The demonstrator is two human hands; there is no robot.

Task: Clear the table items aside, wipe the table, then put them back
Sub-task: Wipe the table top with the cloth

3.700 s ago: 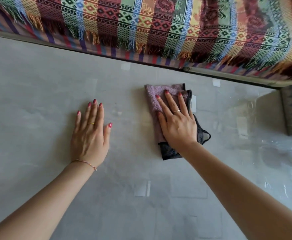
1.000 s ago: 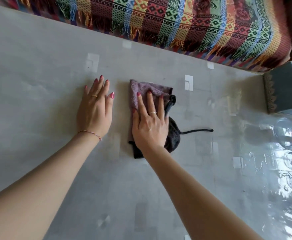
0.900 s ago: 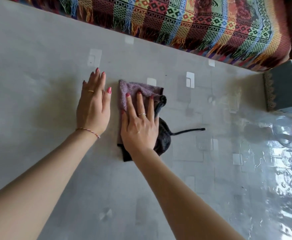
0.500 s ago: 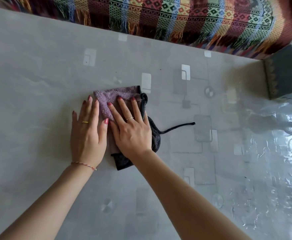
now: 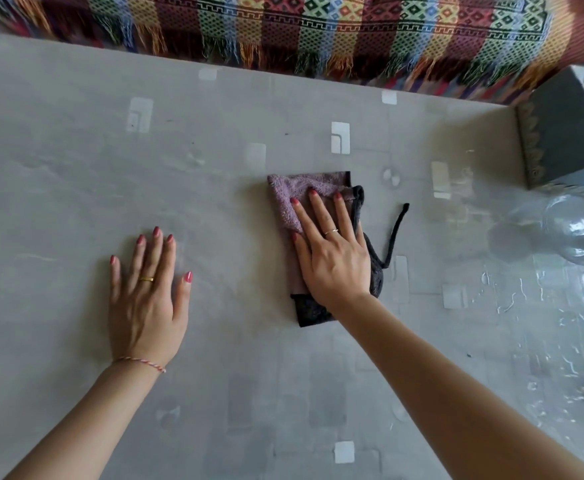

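Observation:
A folded purple and dark grey cloth (image 5: 285, 199) lies on the grey table (image 5: 58, 168), a thin dark loop trailing from its right side. My right hand (image 5: 332, 251) presses flat on the cloth, fingers spread over it. My left hand (image 5: 145, 299) rests palm down on the bare tabletop, well to the left of the cloth, holding nothing.
A dark green box (image 5: 560, 133) stands at the table's far right corner. A clear glass object (image 5: 574, 233) sits just below it near the right edge. A colourful fringed woven blanket (image 5: 318, 29) runs along beyond the table's far edge.
My right hand has slid the cloth to the right, away from my left hand. The two hands, touching half a second ago, are now wide apart.

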